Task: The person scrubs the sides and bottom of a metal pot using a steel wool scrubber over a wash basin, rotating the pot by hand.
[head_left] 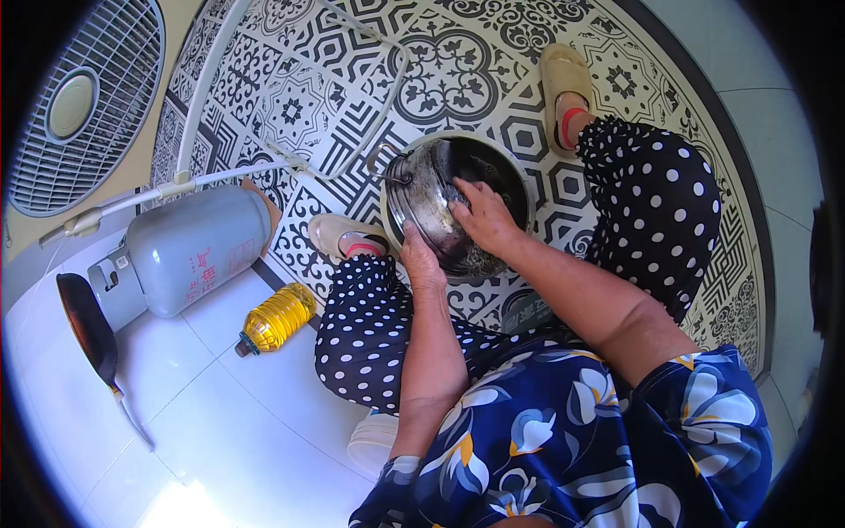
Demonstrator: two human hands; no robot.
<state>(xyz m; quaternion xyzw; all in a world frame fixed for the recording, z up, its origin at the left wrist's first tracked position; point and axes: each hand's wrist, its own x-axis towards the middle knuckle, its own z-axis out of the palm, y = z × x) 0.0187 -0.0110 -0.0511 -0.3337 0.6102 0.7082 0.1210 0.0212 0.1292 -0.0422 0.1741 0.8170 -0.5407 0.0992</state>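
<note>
A scorched metal pot (pixel 422 181) with a wire-like side handle (pixel 379 158) lies tilted in a round basin (pixel 530 198). Dark liquid (pixel 492 168) shows inside the basin beyond the pot. My left hand (pixel 422 257) grips the pot's near edge, thumb up along its wall. Against the stained side of the pot, my right hand (pixel 487 214) presses what looks like a steel-wool scrubber (pixel 455 193), mostly hidden under the fingers. The pot's underside and the lower part of the basin are out of sight.
To the left are a grey gas cylinder (pixel 198 244) bearing writing, a bottle of yellow liquid (pixel 280 317), a frying pan (pixel 92 330) and a fan (pixel 86 99). A white tubular frame (pixel 204 99) crosses the patterned mat (pixel 290 109). A white bucket (pixel 371 442) stands near my left leg.
</note>
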